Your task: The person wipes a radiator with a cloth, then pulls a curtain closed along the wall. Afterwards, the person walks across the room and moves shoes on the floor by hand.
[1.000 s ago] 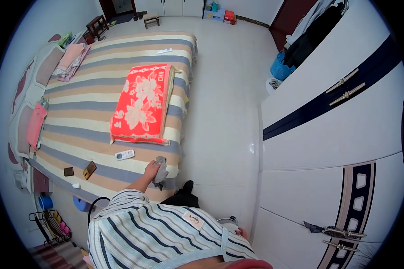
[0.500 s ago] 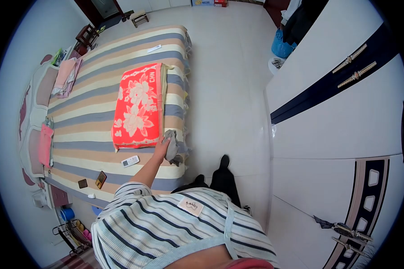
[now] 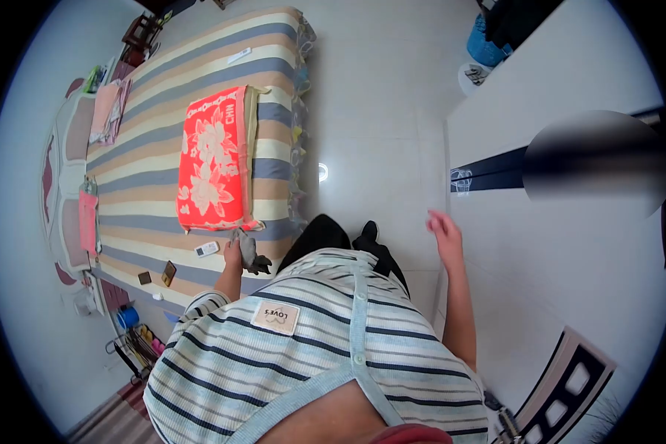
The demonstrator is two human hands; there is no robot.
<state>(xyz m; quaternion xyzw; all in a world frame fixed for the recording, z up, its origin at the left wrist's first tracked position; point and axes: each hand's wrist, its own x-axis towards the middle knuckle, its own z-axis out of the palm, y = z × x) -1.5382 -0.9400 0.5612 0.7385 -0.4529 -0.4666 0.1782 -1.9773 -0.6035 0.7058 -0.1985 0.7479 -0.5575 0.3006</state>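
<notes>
My left hand is closed around a crumpled grey cloth with a darker end. It holds the cloth low over the striped bed sheet, close to the near edge of a folded red blanket with pale flowers. Just left of that hand lies a white remote control. Off to the right, my right hand hangs in the air between the bed and the white wardrobe. Its fingers are loosely bent and apart, with nothing in them.
Farther up the bed lies another white remote-like object. Pink folded cloths rest by the headboard. A phone and a small dark square lie near the bed's lower left. A blue bin stands beyond the wardrobe.
My view has shifted and turned, and my body is nearer the bed. My right hand has come into view on the right. My left hand still holds the grey cloth by the blanket.
</notes>
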